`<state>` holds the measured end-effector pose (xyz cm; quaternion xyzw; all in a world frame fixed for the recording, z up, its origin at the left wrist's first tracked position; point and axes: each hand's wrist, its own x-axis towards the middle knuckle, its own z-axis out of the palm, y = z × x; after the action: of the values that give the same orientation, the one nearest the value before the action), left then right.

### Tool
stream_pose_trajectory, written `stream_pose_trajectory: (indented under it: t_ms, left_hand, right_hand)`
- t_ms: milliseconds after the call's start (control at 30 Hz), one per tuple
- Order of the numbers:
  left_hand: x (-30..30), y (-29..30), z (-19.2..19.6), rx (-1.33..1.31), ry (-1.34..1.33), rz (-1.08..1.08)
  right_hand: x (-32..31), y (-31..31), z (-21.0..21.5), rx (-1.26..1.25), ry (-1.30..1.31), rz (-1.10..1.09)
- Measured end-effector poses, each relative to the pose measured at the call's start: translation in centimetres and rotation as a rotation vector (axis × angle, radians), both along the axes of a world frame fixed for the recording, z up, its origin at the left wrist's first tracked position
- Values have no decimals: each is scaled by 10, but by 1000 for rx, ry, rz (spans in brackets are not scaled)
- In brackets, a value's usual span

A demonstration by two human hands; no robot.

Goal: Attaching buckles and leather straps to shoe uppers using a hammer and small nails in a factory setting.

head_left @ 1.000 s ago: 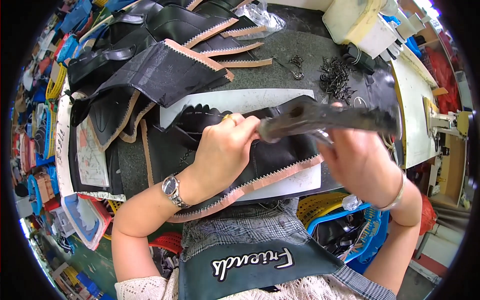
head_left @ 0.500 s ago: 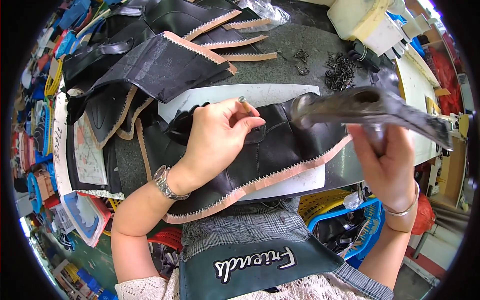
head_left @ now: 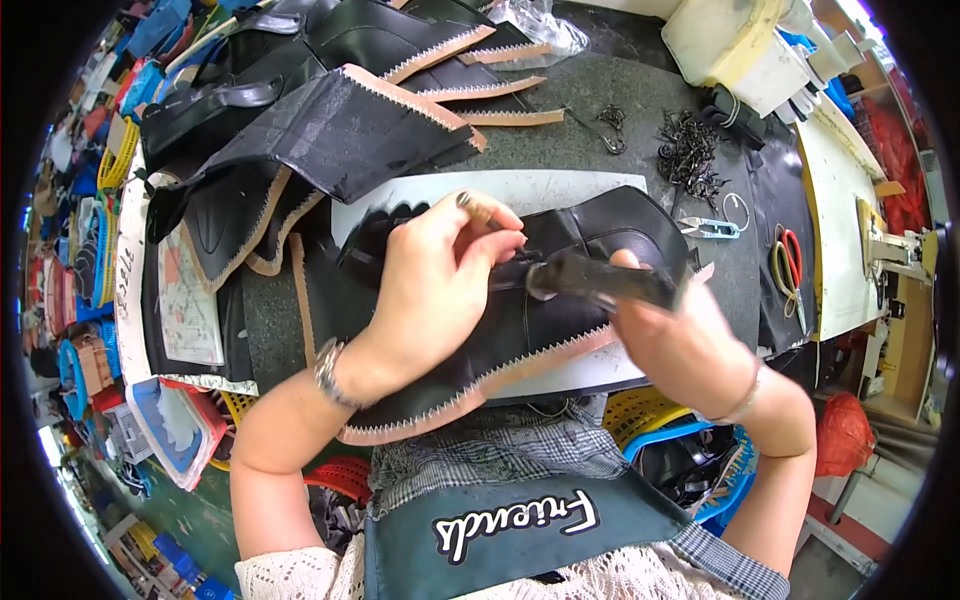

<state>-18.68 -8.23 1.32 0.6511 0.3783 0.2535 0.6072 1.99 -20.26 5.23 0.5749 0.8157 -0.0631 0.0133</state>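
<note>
Gripping one hammer (head_left: 610, 283), right hand (head_left: 690, 345); left hand (head_left: 440, 275) pinning one black leather piece (head_left: 600, 235).

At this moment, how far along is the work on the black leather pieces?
Stacked black pieces with zigzag tan edges lie behind, seemingly finished. In hand: left hand steadies one piece while right hand brings the hammer onto it. Loose metal hooks lie unused.

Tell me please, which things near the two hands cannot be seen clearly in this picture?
- Head view: the left hand covers whatever its fingertips pinch.
- Hammer: head blurred; the right hand hides the handle.
- Black leather piece: middle hidden under both hands.
- Pile of small metal parts: too small to identify.
</note>
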Motion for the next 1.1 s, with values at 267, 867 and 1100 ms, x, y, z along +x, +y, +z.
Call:
stream_pose_trajectory:
  t_ms: [267, 867, 1100]
  left_hand:
    - [-23, -10, -10, 190, -8, 89]
    - [-12, -5, -1, 215, 157, 67]
    - [-1, -5, 1, 659, 173, -45]
  right_hand:
    - [-8, -7, -15, -23, 176, -185]
    - [-6, -5, -13, -33, 266, -197]
    - [9, 3, 20, 63, 282, -139]
